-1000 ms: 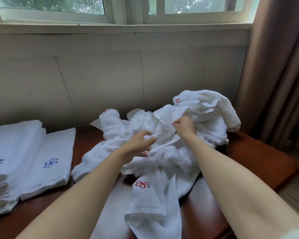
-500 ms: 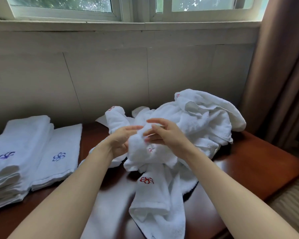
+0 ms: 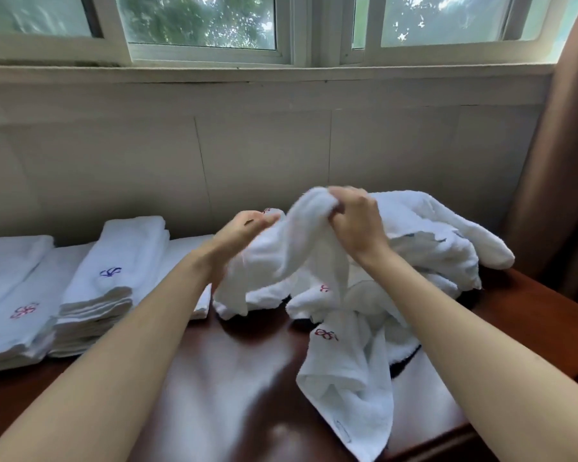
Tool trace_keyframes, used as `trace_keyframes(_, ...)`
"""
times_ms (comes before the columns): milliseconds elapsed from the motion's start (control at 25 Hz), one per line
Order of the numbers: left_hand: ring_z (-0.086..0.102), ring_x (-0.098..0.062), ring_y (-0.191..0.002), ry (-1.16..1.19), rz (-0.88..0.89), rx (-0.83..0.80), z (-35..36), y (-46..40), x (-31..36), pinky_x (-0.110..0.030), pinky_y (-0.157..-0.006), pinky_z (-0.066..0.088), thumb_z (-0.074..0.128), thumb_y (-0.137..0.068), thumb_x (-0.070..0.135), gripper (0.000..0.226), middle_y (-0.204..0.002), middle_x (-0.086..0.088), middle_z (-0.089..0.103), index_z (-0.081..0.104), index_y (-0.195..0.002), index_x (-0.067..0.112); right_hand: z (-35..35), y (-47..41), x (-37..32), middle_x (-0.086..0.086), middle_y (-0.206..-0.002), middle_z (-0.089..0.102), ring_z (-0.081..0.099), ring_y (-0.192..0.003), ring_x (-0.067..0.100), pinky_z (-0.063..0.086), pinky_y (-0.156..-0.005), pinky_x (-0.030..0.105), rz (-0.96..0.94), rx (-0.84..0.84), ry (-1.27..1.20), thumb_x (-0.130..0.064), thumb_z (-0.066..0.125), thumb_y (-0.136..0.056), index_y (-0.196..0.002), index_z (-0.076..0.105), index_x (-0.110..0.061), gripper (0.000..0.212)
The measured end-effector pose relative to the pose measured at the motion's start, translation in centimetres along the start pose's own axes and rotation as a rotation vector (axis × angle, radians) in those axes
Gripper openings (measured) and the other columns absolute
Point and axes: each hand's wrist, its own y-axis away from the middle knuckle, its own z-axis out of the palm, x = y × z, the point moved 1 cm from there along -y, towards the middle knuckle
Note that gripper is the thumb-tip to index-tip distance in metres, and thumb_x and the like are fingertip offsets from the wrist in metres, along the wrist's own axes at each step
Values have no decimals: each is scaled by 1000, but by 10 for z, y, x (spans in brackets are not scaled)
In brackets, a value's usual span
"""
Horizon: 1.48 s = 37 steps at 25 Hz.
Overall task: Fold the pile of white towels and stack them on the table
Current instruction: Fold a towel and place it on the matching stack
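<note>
The dark wooden worktop point(image 3: 221, 388) is backed by a wall under windows. An unfolded towel pile point(image 3: 424, 248) is heaped at its far right; folded stacks point(image 3: 114, 278) are laid along the left edge. One towel point(image 3: 301, 248) is lifted above the pile, pinched by the left hand point(image 3: 244, 231) and bunched in the closed grip of the right hand point(image 3: 357, 225).

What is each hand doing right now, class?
Left hand: grips the white towel lifted off the pile.
Right hand: grips the same towel at its raised top.
</note>
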Motion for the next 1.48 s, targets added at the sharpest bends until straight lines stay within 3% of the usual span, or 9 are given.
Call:
trace_keyframes(120,65,-5,-79,-46,64,-241,5,24,0,-19,-69,51,72,-84,24,31,-91,6,70,61,-112,17,17,0,-71,3,-66,58,48,-65,17,30,-59,23,-228,-79,-176,0,53,-69,-73,68,-8,17)
trace_keyframes(280,60,-18,-89,-57,108,50,-40,59,-17,-32,-76,48,61,-59,6,44,-91,-5,66,66,-101,17,19,11,-79,-4,-105,68,60,-98,6,45,-85,15,38,-489,-523,-9,71,-79,-110,69,-13,31)
trace_keyframes(400,52,-9,-65,-215,18,180,-83,100,-28,-17,-61,42,53,-66,8,7,-62,8,57,59,-66,12,38,28,-63,1,-138,49,41,-130,14,29,-99,10,-3,-715,-199,-23,78,-78,-140,44,-16,71)
trace_keyframes(480,35,-2,-46,-279,-43,176,-111,133,-41,-13,-47,31,51,-82,2,40,-43,17,39,38,-48,19,67,47,-63,6,-150,33,29,-138,21,22,-108,22,-42,-863,43,-30,79,-76,-149,25,-15,92)
trace_keyframes(680,54,-13,-81,-642,-327,143,-188,220,-98,-23,-68,42,51,-89,22,13,-87,6,61,60,-86,12,169,135,-107,8,-143,44,44,-129,26,38,-102,33,11,-1247,199,-38,71,-80,-140,36,-17,72)
trace_keyframes(840,57,-19,-95,-1081,-528,165,-237,277,-128,-28,-74,43,48,-93,28,14,-96,10,62,62,-90,27,219,150,-150,10,-125,57,56,-113,30,45,-87,35,-16,-1056,245,-22,57,-85,-114,55,-14,30)
trace_keyframes(1000,48,-32,-111,-1396,-641,563,-298,319,-162,-37,-89,43,53,-86,23,31,-118,-6,55,52,-117,24,234,121,-186,17,-117,58,53,-111,32,38,-77,36,49,-726,61,-19,52,-90,-104,51,-8,18)
trace_keyframes(1240,46,-24,-113,-1151,-830,76,-311,323,-187,-33,-90,36,70,-75,51,59,-117,0,51,49,-124,26,249,130,-180,17,-129,51,49,-119,31,41,-91,33,-25,-1135,340,-21,63,-86,-129,42,-7,50)
trace_keyframes(1480,57,-22,-99,-1169,-821,127,-266,327,-226,-36,-86,50,51,-88,35,43,-122,-6,54,45,-127,18,219,196,-166,12,-117,44,50,-107,34,41,-73,37,-128,-984,461,-22,53,-88,-117,41,-13,32)
